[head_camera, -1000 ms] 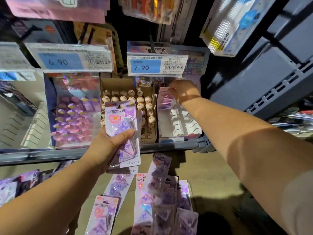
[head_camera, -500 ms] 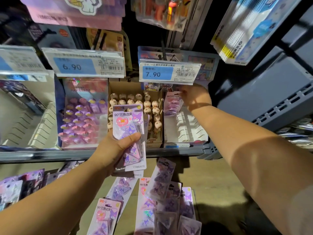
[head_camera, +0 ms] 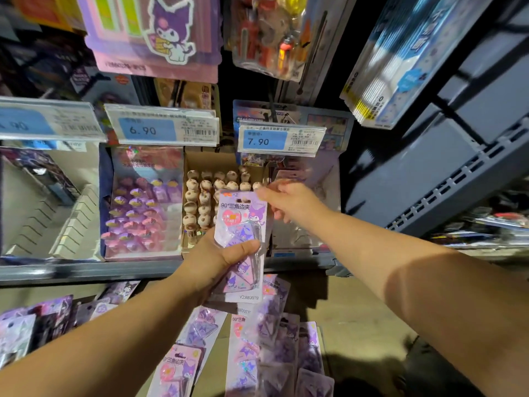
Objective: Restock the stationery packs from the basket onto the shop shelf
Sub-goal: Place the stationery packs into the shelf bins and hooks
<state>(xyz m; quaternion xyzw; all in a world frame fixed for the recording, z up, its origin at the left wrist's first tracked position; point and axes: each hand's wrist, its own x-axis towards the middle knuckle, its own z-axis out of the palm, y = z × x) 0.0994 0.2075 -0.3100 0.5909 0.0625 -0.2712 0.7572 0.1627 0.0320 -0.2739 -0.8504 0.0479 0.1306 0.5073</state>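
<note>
My left hand [head_camera: 210,266] grips a small stack of purple stationery packs [head_camera: 242,224], upright in front of the shelf, thumb across the front pack. My right hand [head_camera: 290,203] is at the stack's upper right corner, and its fingertips pinch the top edge of the front pack. Behind my right hand a white display tray [head_camera: 297,242] stands on the shelf under the 7.90 tag [head_camera: 266,141]; what lies at its back is blurred. Below the shelf, several more purple packs [head_camera: 249,353] lie loose on a brown surface.
A cardboard box of round-headed items [head_camera: 211,193] and a purple-pink display box [head_camera: 143,213] stand left of the tray. The 6.90 tag [head_camera: 160,130] and hanging packs [head_camera: 154,32] overhang them. The grey shelf lip [head_camera: 86,270] runs across; grey shelving [head_camera: 429,181] rises at right.
My right hand has drawn back from the rear of the white tray, without the pack it held there, to the stack in my left hand. My left hand has risen slightly.
</note>
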